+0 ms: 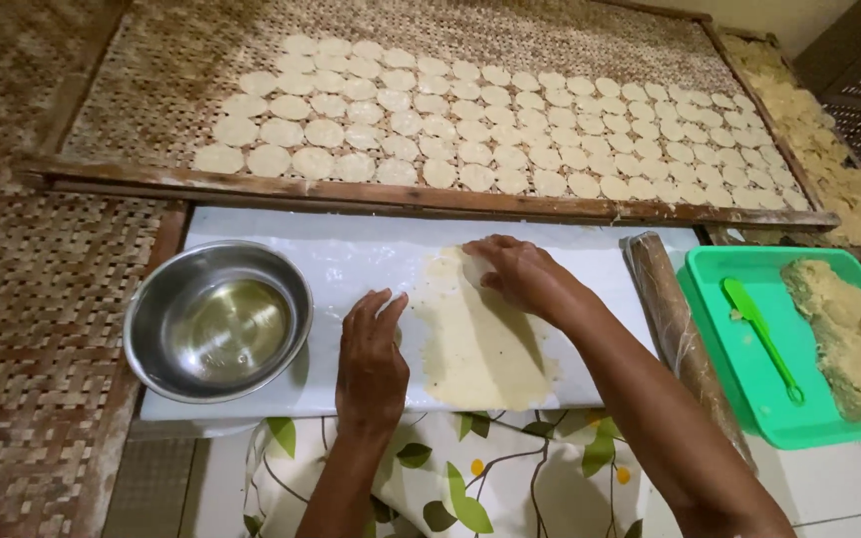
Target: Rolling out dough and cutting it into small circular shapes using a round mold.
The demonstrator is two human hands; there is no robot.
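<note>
The right hand [518,271] curls its fingers on the far edge of the flat dough sheet [480,344]; whether it pinches is unclear. The left hand [371,359] lies open, flat beside the sheet's left edge. The dough sits mid-board [281,224], bare white room between it and the left steel bowl [217,321]; a rolling pin [672,319] lies right.

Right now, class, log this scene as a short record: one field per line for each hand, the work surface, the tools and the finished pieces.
Left hand: left hand flat on the white board, at the dough sheet's left edge
Right hand: right hand pressing the top of the flattened dough sheet
Bowl: steel bowl holding clear liquid, left on the board
Roller: wrapped rolling pin beside the board's right end
Tray: green tray with green spatula and dough lump
Finished: round dough discs in rows on the woven rack
</note>
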